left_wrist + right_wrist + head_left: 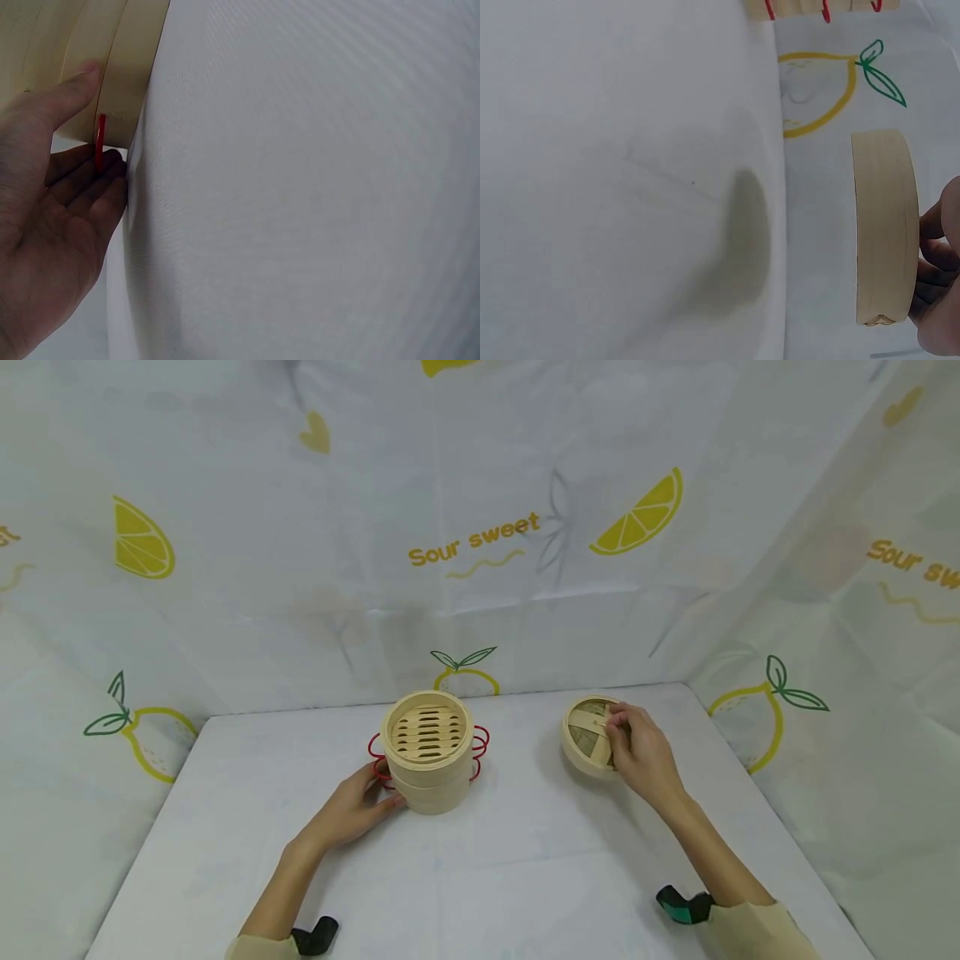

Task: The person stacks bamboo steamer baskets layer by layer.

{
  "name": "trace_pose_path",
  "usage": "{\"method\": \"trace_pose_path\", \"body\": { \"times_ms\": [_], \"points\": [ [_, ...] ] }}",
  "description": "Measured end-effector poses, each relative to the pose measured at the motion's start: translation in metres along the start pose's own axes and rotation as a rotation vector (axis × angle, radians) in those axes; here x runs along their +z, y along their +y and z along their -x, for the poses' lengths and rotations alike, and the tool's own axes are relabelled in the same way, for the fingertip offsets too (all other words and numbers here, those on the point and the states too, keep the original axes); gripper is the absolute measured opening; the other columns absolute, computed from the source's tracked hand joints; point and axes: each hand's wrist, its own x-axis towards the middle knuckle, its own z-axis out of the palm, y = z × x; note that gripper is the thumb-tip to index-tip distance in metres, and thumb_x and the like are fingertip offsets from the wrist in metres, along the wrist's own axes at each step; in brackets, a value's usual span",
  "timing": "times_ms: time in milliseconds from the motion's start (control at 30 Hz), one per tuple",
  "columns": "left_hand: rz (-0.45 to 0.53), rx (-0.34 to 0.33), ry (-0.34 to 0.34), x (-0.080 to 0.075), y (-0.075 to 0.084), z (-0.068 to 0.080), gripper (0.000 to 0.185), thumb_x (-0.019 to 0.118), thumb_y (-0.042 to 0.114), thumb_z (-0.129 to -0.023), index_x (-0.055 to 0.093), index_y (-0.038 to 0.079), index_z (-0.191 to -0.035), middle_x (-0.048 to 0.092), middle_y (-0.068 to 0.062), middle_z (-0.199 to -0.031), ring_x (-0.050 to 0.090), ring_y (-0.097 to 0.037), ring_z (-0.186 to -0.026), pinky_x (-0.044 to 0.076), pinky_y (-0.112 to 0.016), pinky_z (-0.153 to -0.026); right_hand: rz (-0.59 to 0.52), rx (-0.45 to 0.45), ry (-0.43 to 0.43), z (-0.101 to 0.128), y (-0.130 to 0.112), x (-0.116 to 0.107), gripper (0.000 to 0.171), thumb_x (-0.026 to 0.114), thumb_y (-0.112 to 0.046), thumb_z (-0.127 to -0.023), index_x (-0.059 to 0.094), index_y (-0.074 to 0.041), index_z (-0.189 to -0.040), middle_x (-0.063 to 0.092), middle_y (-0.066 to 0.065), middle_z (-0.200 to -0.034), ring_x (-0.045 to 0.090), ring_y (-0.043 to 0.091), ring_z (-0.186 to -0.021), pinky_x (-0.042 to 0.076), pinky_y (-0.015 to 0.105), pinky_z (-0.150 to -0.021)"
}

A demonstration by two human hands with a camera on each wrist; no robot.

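A two-tier bamboo steamer (pixel 427 760) stands without a lid at the middle of the table, on a red wire stand (pixel 480 743). My left hand (pixel 381 793) rests against its lower left side. In the left wrist view the left hand (pixel 101 120) has its thumb on the steamer wall (pixel 127 67), and the straight fingers (pixel 90 184) lie by the red wire (pixel 100 142). To the right, my right hand (pixel 615 722) pinches the strap on top of the bamboo lid (pixel 588 739). The lid (pixel 885 225) shows edge-on, seemingly raised, with my right hand's fingers (pixel 934 255) behind it.
The table (pixel 487 877) is covered in white cloth, and lemon-print cloth (pixel 480 543) walls it at the back and both sides. A black clip (pixel 315 935) and a green-black clip (pixel 682 906) sit at the front edge by my forearms.
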Motion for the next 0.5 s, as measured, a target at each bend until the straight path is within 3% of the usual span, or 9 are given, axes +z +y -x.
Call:
{"method": "trace_pose_path", "body": {
  "times_ms": [500],
  "points": [
    [0.002,0.006,-0.007,-0.001,-0.002,-0.001,0.067,0.082,0.032,-0.099,0.056,0.004,-0.154,0.070,-0.010,-0.144,0.065,-0.032,-0.140,0.053,-0.054,-0.122,-0.059,-0.066,-0.023,-0.021,-0.032,-0.005,0.008,0.067,0.006,-0.102,0.064,0.013,-0.104,0.071,0.032,-0.127,0.064,0.051,-0.134,0.050,0.059,-0.112]
  ]
}}
